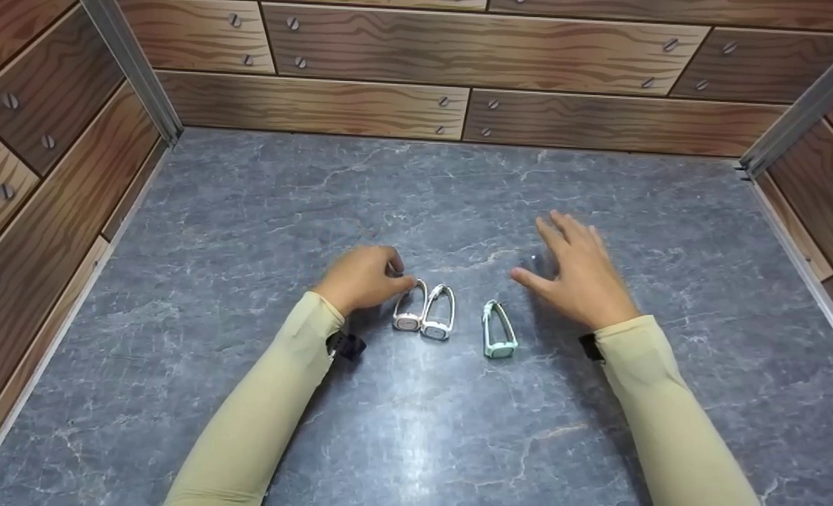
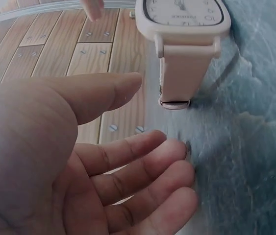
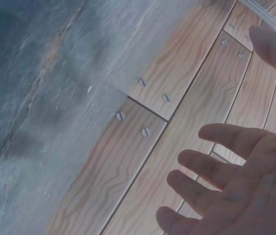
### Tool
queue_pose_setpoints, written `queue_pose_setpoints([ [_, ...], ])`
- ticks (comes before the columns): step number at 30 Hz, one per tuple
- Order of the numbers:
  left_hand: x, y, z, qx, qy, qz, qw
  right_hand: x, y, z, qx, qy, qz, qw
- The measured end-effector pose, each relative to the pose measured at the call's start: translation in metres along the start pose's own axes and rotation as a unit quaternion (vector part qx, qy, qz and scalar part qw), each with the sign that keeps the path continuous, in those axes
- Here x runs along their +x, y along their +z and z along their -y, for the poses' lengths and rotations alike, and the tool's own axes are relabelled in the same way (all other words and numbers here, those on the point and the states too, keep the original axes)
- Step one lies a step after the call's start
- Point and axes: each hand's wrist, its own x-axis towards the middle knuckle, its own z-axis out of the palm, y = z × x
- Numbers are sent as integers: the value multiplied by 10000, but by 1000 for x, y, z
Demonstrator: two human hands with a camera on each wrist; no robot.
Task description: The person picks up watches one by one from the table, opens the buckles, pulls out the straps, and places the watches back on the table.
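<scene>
Three small wristwatches lie in the middle of the grey marble table [image 1: 247, 211]: a pink watch [image 1: 409, 310], a white watch [image 1: 438, 314] touching it on the right, and a mint-green watch [image 1: 498, 332] a little apart. My left hand [image 1: 363, 277] rests just left of the pink watch, fingers loosely curled and holding nothing. In the left wrist view my left hand [image 2: 103, 161] lies relaxed, a gap between it and the pink watch [image 2: 184, 29]. My right hand [image 1: 578, 270] hovers flat with spread fingers, up and right of the green watch. My right hand [image 3: 236, 181] holds nothing.
Wood-panelled walls [image 1: 388, 105] with screw heads close the table in at the back and on both sides. Metal corner posts [image 1: 135, 67] stand at the back corners. Bare marble lies in front of and behind the watches.
</scene>
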Motion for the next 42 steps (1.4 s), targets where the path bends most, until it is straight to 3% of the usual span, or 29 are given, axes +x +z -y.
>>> queue_pose_setpoints([
  [7, 1, 4, 1, -110, -72, 160, 9998, -2, -1, 5, 143, -138, -69, 9998],
  [12, 3, 6, 0, -148, -81, 87, 9998, -1, -1, 11, 391, -356, -9, 9986],
  [18, 4, 6, -5, -406, 49, -262, 9988, -4, -6, 15, 549, -537, -120, 9970],
  [22, 3, -4, -14, -676, 274, -635, 9953, -6, -14, 22, 781, -643, -359, 9942],
  [26, -5, -17, -31, -969, 554, -1071, 9880, -8, -24, 45, 1151, -946, -487, 9876],
  [29, -16, -28, -48, -1385, 1050, -1290, 9763, -10, -31, 70, 1516, -1386, -535, 9772],
  [31, -24, -35, -61, -1746, 1530, -1254, 9646, -14, -36, 83, 1672, -1708, -663, 9688],
  [33, -32, -39, -73, -1782, 2078, -1314, 9528, -20, -41, 91, 1671, -1972, -874, 9621],
  [35, -40, -43, -83, -1602, 2609, -1460, 9407, -25, -44, 97, 1539, -2217, -1128, 9563],
  [38, -52, -45, -95, -827, 3299, -2000, 9189, -33, -50, 101, 1317, -2523, -1491, 9470],
  [42, -68, -43, -105, -304, 3953, -2415, 8857, -43, -57, 103, 1394, -2789, -1824, 9325],
])
